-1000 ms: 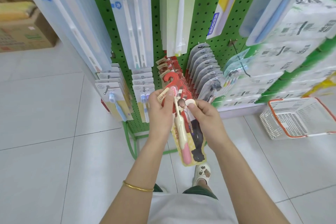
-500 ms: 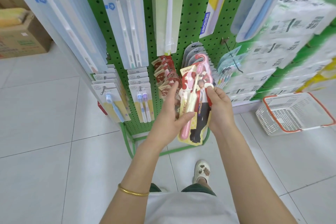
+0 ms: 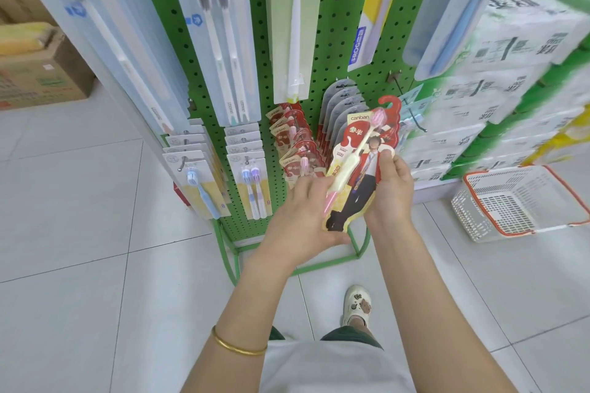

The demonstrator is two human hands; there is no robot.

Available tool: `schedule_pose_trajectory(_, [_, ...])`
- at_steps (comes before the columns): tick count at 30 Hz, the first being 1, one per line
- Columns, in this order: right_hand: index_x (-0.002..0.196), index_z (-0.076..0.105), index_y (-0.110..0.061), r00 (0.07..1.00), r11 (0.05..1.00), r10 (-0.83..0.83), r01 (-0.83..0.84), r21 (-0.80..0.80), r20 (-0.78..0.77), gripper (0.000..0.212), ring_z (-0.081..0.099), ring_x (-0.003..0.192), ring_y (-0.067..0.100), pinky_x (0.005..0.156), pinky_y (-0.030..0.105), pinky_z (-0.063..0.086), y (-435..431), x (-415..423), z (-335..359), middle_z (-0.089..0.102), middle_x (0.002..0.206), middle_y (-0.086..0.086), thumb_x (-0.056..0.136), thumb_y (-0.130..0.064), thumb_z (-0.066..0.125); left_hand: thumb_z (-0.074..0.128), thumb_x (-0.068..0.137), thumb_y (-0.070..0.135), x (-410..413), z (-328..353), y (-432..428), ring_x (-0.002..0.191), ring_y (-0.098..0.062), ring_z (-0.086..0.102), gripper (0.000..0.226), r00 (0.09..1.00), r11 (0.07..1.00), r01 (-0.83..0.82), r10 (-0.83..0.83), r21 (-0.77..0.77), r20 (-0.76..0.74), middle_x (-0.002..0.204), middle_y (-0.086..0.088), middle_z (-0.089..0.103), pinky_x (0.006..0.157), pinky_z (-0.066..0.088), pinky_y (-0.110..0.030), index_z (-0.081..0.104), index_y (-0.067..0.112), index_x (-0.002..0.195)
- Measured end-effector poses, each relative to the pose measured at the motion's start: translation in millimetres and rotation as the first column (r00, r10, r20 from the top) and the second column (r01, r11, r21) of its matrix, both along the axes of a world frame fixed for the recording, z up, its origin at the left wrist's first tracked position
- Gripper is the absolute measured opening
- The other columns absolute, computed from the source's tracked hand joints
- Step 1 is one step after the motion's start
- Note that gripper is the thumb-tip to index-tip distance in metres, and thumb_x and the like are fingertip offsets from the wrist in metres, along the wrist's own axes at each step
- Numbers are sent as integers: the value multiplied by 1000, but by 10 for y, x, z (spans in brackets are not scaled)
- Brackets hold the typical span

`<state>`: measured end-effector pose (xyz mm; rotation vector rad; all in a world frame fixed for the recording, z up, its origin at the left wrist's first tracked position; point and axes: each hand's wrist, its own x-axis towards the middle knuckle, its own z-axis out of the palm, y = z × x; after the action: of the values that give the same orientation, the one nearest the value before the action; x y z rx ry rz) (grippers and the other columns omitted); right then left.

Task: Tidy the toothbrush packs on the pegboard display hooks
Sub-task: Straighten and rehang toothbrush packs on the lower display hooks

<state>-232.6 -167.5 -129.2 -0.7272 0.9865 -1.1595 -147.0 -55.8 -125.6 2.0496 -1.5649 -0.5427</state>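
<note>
One toothbrush pack [image 3: 367, 169], hook [image 3: 390, 104] uppermost, between left hand [image 3: 306, 217], right hand [image 3: 391, 190]

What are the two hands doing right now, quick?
Left hand: holding the red toothbrush pack at its lower end.
Right hand: pinching the same pack's edge.

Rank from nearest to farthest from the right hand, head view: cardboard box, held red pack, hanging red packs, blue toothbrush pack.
1. Held red pack: pinched by the right hand.
2. Hanging red packs: just to its left.
3. Blue toothbrush pack: farther left.
4. Cardboard box: far left, on the floor.
</note>
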Motion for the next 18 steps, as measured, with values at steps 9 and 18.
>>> schedule_pose_trajectory(9, [101,65,-15,951,955,296,-295,23,-85,42,62,88,23,85,41,48,40,27,60,65,95,9,85,-54,60,66,74,19,-2,-9,-53,119,-16,34,81,993,997,-9,17,72,-114,128,4,34,95,32,-27,23,18,142])
schedule_pose_trajectory(18, [92,47,-18,961,972,215,-227,-52,-176,15,60,74,12,69,29,48,52,68,39,61,84,-1,91,-11,61,50,86,-4,62,-11,-90,93,-6,48,51,873,999,-45,46,15,-486,110,7,52,66,35,0,43,16,132])
